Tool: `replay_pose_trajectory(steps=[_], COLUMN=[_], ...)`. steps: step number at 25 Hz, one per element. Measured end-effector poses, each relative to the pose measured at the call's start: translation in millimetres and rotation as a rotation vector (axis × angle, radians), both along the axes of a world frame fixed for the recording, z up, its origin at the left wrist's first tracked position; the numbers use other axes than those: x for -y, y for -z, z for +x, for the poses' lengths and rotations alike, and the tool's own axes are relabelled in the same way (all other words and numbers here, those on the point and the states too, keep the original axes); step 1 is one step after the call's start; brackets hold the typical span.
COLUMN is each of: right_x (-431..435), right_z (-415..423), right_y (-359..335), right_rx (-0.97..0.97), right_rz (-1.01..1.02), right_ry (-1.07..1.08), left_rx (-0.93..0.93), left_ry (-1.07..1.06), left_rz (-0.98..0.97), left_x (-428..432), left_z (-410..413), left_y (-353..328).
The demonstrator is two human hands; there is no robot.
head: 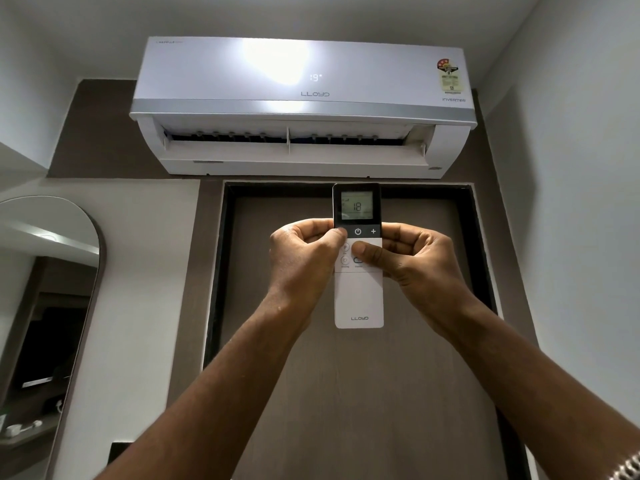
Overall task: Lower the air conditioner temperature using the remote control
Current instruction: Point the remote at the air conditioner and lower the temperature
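A white Lloyd air conditioner point(301, 105) hangs high on the wall, its flap open and its front display reading 19. Below it I hold a slim remote control point(358, 296) upright, white below and black on top, with a lit screen reading 18. My left hand point(304, 258) grips its left side, thumb resting on the black strip left of the power button. My right hand point(415, 265) grips the right side, thumb lying across the white buttons under the power and plus keys.
A brown door point(346, 375) in a dark frame stands right behind the remote. An arched mirror point(45, 306) hangs on the left wall. White walls close in on both sides, and the ceiling is just above the unit.
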State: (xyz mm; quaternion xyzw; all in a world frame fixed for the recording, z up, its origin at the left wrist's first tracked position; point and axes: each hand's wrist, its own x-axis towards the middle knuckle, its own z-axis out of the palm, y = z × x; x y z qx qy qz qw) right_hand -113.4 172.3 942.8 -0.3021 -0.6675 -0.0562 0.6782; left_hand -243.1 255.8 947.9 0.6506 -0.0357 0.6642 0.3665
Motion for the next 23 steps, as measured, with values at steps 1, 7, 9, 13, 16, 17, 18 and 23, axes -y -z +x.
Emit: replay_pose_trajectory(steps=[1, 7, 9, 13, 16, 17, 18, 23], right_x=[-0.5, -3.7, -4.1, -5.0, -6.4, -6.9, -7.0, -5.5], right_z=[0.4, -0.3, -2.4, -4.1, -3.7, -3.6, -3.5, -0.8], right_y=[0.2, 0.6, 0.9, 1.1, 2.4, 3.2, 3.7, 4.5], right_rx=[-0.002, -0.011, -0.012, -0.015, -0.025, -0.027, -0.026, -0.014], right_rz=[-0.002, -0.005, 0.001, 0.012, 0.017, 0.016, 0.016, 0.009], right_ry=[-0.002, -0.002, -0.006, -0.015, -0.013, -0.012, -0.011, 0.003], left_rx=[0.001, 0.007, 0.002, -0.015, -0.008, -0.009, -0.012, -0.025], left_ry=[0.003, 0.015, 0.01, -0.012, -0.032, -0.051, -0.065, -0.071], left_rz=[0.0, 0.005, 0.012, 0.032, 0.047, 0.049, 0.051, 0.025], left_x=[-0.2, -4.0, -5.7, -8.7, -8.1, -8.1, -7.9, -7.6], left_z=[0.1, -1.2, -1.8, -2.6, -2.1, -1.4, -0.7, 1.2], left_y=[0.4, 1.5, 0.6, -0.8, -0.6, -0.7, -1.0, -0.3])
